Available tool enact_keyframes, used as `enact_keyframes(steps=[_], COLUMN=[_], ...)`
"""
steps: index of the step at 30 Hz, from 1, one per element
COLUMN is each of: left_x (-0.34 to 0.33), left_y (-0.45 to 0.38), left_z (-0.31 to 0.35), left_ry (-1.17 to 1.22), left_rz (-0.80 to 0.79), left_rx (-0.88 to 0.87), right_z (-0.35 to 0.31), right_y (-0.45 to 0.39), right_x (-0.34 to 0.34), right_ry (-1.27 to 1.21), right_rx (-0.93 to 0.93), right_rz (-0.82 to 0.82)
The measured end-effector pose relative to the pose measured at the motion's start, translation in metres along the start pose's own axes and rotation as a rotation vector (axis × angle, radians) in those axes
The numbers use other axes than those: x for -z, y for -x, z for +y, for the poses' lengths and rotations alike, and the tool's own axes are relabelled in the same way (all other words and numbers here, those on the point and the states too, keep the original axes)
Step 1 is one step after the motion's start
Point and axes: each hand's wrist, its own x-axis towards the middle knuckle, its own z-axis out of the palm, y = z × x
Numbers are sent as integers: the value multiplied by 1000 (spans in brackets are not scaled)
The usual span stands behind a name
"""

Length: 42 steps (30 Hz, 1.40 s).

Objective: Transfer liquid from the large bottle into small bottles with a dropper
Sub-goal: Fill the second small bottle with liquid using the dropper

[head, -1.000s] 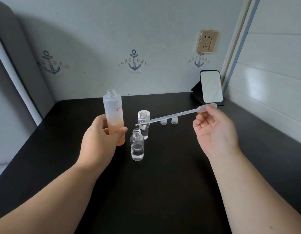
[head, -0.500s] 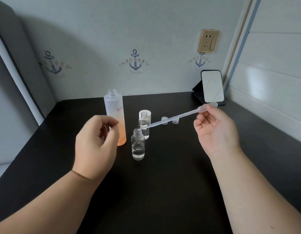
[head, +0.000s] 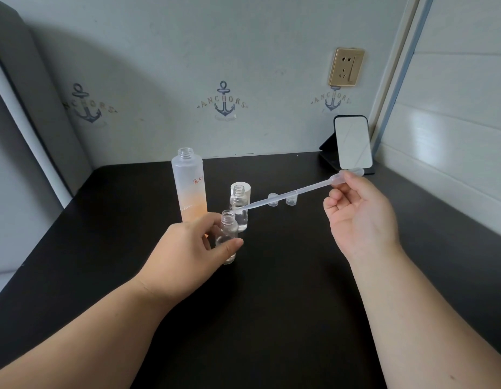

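Observation:
A tall frosted large bottle (head: 189, 186) with orange liquid in its lower part stands uncapped on the black table (head: 271, 318). My left hand (head: 187, 254) grips the near small clear bottle (head: 228, 228), which stands open on the table. A second small bottle (head: 239, 209) stands just behind it. My right hand (head: 358, 217) pinches the bulb of a clear plastic dropper (head: 294, 193). The dropper slants down to the left, its tip just above and right of the near bottle's mouth.
A white cap (head: 245, 186) sits behind the far small bottle. Two small clear caps (head: 273, 199) (head: 291, 200) lie on the table under the dropper. A small mirror on a stand (head: 352, 144) is at the back right corner by the wall.
My left hand let go of the large bottle, which now stands on the table, and moved right to take hold of the near small bottle. The dropper tip dropped slightly toward that bottle.

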Motion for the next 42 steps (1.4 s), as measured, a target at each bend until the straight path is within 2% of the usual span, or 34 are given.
enact_keyframes(steps=[8, 17, 42], left_x=[1, 1, -2], left_y=[-1, -2, -2], left_z=[0, 4, -2], left_ry=[-43, -124, -83], left_rz=[75, 50, 83], left_rx=[-12, -40, -45], right_z=[-1, 1, 0], right_y=[-1, -2, -1], right_x=[1, 1, 3], right_ry=[-9, 39, 113], right_rx=[28, 34, 17], right_rz=[-10, -8, -18])
